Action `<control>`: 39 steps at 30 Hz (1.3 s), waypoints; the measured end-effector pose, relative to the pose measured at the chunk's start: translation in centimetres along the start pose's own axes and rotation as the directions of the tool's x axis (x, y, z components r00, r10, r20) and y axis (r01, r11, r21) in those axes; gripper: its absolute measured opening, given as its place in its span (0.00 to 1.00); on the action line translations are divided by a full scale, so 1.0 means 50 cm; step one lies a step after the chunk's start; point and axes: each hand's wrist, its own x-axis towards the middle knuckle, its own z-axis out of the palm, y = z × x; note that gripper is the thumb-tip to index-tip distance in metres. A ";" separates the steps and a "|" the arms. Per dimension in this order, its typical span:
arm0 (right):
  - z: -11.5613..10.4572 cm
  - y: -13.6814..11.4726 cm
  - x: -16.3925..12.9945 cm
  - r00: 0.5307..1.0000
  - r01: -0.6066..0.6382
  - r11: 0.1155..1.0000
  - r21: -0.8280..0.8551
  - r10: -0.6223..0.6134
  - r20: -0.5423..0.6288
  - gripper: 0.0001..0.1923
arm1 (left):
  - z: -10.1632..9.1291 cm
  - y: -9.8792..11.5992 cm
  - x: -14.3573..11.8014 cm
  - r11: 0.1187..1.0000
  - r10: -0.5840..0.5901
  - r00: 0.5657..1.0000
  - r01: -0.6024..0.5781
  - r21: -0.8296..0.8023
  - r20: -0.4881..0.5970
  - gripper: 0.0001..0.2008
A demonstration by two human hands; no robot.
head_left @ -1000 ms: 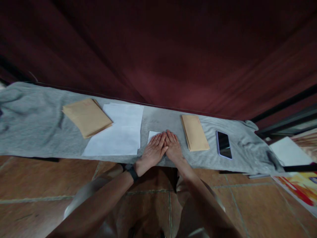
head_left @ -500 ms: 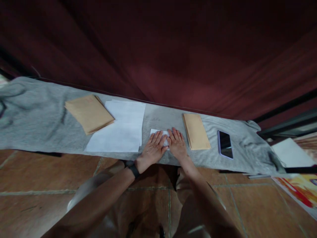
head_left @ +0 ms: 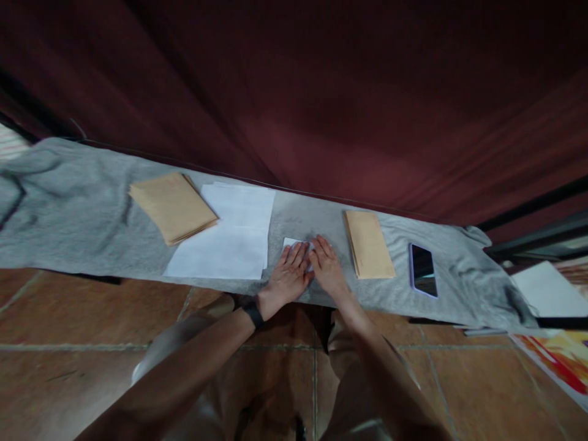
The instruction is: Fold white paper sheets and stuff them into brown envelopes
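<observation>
A folded white sheet of paper point(head_left: 287, 242) lies on the grey cloth near its front edge, mostly covered by my hands. My left hand point(head_left: 288, 274) rests flat on the paper, fingers stretched out, with a dark band on its wrist. Right beside it, my right hand point(head_left: 327, 266) presses down on the paper's right part, its fingers extended. To the left is a stack of white sheets point(head_left: 234, 245), partly under a pile of brown envelopes point(head_left: 177, 208). A smaller pile of brown envelopes point(head_left: 370, 245) lies just right of my right hand.
The grey cloth point(head_left: 82, 214) covers a long narrow surface. A phone point(head_left: 423, 269) lies on it at the right. Behind hangs a dark red curtain point(head_left: 321, 122). A white flat item point(head_left: 549, 291) and a colourful printed sheet point(head_left: 558, 358) are at the far right, above tiled floor point(head_left: 105, 318).
My right hand has moved slightly closer to my left hand, and less of the white paper shows between them. The whole view has shifted a little.
</observation>
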 end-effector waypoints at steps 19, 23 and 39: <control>0.011 -0.021 -0.007 0.992 0.008 0.999 -0.040 -0.003 0.125 0.28 | 0.000 0.001 0.003 0.997 0.000 0.999 -0.004 0.081 0.054 0.30; 0.012 -0.021 -0.006 0.992 0.000 0.999 -0.046 0.006 0.127 0.28 | 0.003 -0.001 0.001 0.997 0.012 0.999 -0.016 0.078 0.052 0.30; 0.006 -0.019 -0.008 0.992 0.017 0.997 -0.077 -0.007 0.127 0.28 | 0.001 -0.009 0.000 0.997 -0.002 0.999 -0.001 0.075 0.036 0.26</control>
